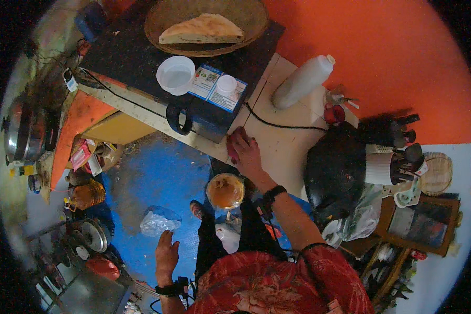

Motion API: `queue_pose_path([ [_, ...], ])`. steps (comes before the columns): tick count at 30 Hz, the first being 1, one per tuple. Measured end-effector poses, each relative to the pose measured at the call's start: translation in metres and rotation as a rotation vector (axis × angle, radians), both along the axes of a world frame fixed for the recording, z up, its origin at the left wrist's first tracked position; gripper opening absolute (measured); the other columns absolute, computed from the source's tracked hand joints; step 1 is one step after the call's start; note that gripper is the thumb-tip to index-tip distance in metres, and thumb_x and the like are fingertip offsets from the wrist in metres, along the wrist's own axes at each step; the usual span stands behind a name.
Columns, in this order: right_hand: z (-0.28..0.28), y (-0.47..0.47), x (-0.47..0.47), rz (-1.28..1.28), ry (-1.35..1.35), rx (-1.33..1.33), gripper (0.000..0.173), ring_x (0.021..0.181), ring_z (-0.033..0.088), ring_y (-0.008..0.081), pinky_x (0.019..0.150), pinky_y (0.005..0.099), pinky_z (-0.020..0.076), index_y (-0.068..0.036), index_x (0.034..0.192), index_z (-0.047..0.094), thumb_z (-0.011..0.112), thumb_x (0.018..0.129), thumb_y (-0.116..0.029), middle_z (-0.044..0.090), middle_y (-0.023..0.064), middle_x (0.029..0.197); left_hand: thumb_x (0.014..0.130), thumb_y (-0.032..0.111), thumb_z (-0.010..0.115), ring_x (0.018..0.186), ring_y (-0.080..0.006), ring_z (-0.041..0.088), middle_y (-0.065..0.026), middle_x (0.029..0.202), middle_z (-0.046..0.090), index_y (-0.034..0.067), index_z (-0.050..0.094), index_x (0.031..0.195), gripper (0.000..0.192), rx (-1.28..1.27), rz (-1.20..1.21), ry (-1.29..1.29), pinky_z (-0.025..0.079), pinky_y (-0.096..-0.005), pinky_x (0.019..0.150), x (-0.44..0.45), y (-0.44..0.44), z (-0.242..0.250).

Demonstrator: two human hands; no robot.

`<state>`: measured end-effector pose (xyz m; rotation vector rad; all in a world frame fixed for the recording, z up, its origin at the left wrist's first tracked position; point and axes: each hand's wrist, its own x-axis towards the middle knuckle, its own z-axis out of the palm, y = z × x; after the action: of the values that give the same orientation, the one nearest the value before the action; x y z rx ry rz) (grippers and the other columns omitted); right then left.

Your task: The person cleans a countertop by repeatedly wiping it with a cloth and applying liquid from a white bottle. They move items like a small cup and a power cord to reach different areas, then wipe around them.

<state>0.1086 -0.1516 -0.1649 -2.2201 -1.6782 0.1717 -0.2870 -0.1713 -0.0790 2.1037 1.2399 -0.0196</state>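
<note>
My right hand (248, 153) is shut on a dark red cloth (233, 143) pressed to the tiled counter (288, 147), beside the corner of a dark box-shaped appliance (210, 114). On that appliance lie a labelled blue-and-white sheet and a small white lid (226, 84). A white plastic bowl (175, 75) stands near them. My left hand (167, 253) hangs over the blue floor with nothing in it, its fingers slightly bent. Near its fingertips in the picture is a clear plastic bag (159, 223).
Flat bread (202, 30) lies in a woven basket (153, 37). A wrapped roll (304, 82) and a black cable (282, 125) are on the counter, with a black bag (333, 168) at right. A round amber container (225, 191) is near my legs.
</note>
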Motion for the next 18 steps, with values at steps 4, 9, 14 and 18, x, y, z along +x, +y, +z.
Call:
queue_pose_path([
  [4, 0.018, -0.028, -0.011, 0.060, -0.123, -0.029, 0.051, 0.115, 0.039, 0.0342, 0.097, 0.0489, 0.0314, -0.007, 0.111, 0.055, 0.068, 0.062, -0.011, 0.042, 0.0123, 0.130, 0.077, 0.005, 0.062, 0.109, -0.0386, 0.049, -0.0224, 0.118, 0.050, -0.003, 0.052, 0.111, 0.037, -0.009, 0.047, 0.040, 0.043, -0.0411, 0.090, -0.002, 0.002, 0.003],
  [9, 0.014, -0.040, -0.033, 0.063, -0.086, -0.120, 0.052, 0.119, 0.036, 0.0305, 0.101, 0.0471, 0.0270, -0.008, 0.122, 0.050, 0.060, 0.072, -0.016, 0.044, 0.0082, 0.129, 0.077, 0.007, 0.062, 0.109, -0.0384, 0.049, -0.0228, 0.118, 0.050, -0.003, 0.051, 0.111, 0.037, -0.006, 0.032, 0.068, 0.043, -0.0417, 0.089, -0.013, -0.003, -0.004],
  [14, 0.012, 0.000, -0.045, 0.075, -0.138, -0.092, 0.055, 0.118, 0.035, 0.0310, 0.098, 0.0465, 0.0300, -0.009, 0.116, 0.053, 0.067, 0.063, -0.013, 0.041, 0.0081, 0.129, 0.077, 0.007, 0.062, 0.109, -0.0384, 0.049, -0.0229, 0.118, 0.050, -0.003, 0.051, 0.111, 0.037, -0.007, 0.012, 0.049, 0.042, -0.0418, 0.090, -0.012, -0.005, -0.005],
  [18, 0.029, -0.035, -0.043, 0.154, -0.144, -0.301, 0.057, 0.116, 0.037, 0.0304, 0.099, 0.0478, 0.0279, -0.011, 0.120, 0.051, 0.065, 0.066, -0.019, 0.043, 0.0086, 0.128, 0.077, 0.006, 0.061, 0.109, -0.0384, 0.048, -0.0231, 0.118, 0.050, -0.003, 0.051, 0.111, 0.037, -0.011, 0.059, 0.045, 0.042, -0.0421, 0.090, -0.013, -0.002, -0.004],
])
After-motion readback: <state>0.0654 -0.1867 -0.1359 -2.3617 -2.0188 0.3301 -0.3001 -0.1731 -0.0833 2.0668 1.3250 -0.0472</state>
